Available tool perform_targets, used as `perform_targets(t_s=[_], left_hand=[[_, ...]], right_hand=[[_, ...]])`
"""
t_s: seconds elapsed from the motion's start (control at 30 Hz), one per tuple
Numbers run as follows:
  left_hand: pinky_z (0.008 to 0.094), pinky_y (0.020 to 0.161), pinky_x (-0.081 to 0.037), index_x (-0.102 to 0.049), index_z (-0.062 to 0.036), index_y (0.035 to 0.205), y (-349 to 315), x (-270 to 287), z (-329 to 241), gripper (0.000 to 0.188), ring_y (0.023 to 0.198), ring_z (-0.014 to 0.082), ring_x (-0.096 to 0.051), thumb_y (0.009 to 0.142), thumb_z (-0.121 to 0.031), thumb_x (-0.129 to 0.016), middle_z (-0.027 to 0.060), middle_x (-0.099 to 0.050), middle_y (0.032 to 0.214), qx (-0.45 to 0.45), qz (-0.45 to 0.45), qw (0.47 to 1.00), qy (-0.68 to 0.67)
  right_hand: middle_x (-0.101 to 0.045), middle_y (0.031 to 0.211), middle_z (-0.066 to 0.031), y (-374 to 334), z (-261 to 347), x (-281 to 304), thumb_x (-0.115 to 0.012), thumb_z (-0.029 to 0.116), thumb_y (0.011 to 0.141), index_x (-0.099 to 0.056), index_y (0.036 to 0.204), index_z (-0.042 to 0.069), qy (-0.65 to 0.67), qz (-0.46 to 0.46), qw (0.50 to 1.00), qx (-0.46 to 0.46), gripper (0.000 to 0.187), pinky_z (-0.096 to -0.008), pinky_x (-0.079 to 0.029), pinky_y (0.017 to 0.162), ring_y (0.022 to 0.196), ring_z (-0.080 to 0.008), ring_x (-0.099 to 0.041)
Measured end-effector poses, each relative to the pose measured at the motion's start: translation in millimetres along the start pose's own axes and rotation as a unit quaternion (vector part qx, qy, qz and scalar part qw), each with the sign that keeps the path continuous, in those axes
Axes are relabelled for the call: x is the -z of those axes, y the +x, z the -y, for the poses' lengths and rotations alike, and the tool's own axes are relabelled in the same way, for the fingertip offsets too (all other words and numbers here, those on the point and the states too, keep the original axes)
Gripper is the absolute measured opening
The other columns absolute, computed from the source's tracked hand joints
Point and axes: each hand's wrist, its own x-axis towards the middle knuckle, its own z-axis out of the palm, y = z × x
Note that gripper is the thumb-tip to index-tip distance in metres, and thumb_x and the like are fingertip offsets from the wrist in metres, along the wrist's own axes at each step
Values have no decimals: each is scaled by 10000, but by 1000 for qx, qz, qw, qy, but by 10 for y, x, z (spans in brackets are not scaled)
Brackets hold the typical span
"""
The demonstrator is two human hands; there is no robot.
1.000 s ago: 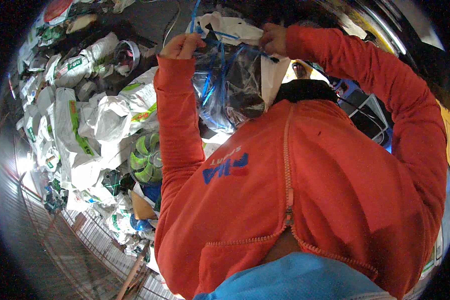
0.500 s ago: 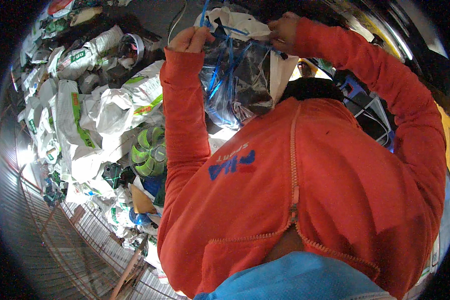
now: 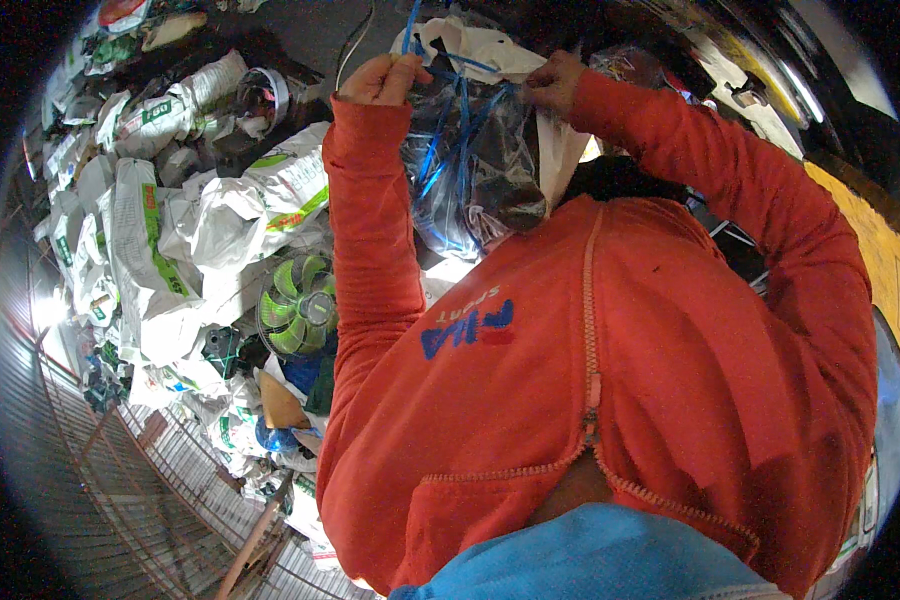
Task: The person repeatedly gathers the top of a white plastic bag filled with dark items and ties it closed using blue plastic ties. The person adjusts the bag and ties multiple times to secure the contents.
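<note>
Both my arms, in red sleeves, reach forward to the top of the picture. My left hand (image 3: pixel 378 78) is closed on the upper edge of a clear plastic bag (image 3: pixel 470 170) with blue cords (image 3: pixel 457 110) running through it. My right hand (image 3: pixel 553 80) grips the other side of the bag's top, next to a white sheet (image 3: pixel 560 150). The bag hangs between the two hands, in front of my chest, with something dark inside near its bottom.
A heap of white sacks with green print (image 3: pixel 160 240) fills the left side. A green fan (image 3: pixel 298 305) lies among them, with blue and brown scraps below it. A metal wire fence (image 3: pixel 160 480) runs along the lower left. A yellow surface (image 3: pixel 870 230) shows at the right.
Both hands and the bag have shifted slightly upward and to the right in the picture. The grip on the bag is unchanged.
</note>
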Motion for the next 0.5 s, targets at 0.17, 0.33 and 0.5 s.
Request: perform_targets(t_s=[0.17, 0.33, 0.5], left_hand=[[250, 536, -372, -644, -49, 725, -1, 14, -5, 254, 580, 108, -484, 838, -244, -526, 24, -581, 640, -11, 4, 1000, 25], [265, 555, -400, -644, -50, 722, -8, 27, -23, 248, 587, 131, -519, 833, -239, -526, 49, -592, 649, -30, 0, 999, 30], [276, 573, -424, -644, -56, 721, -24, 30, 1, 242, 608, 148, -551, 833, -232, -521, 69, -597, 666, -84, -12, 993, 78]], right_hand=[[-626, 892, -110, 46, -149, -90, -548, 140, 780, -618, 1023, 123, 110, -50, 992, 48, 253, -356, -506, 702, 783, -290, -613], [-635, 834, -105, 136, -211, 36, -603, 267, 750, -640, 957, 49, -25, 67, 997, 1, 303, -323, -482, 653, 723, -212, -599], [-630, 796, -127, 108, -155, 261, -527, 333, 796, -634, 936, 53, 75, 105, 988, -86, 331, -361, -477, 617, 681, -222, -601]])
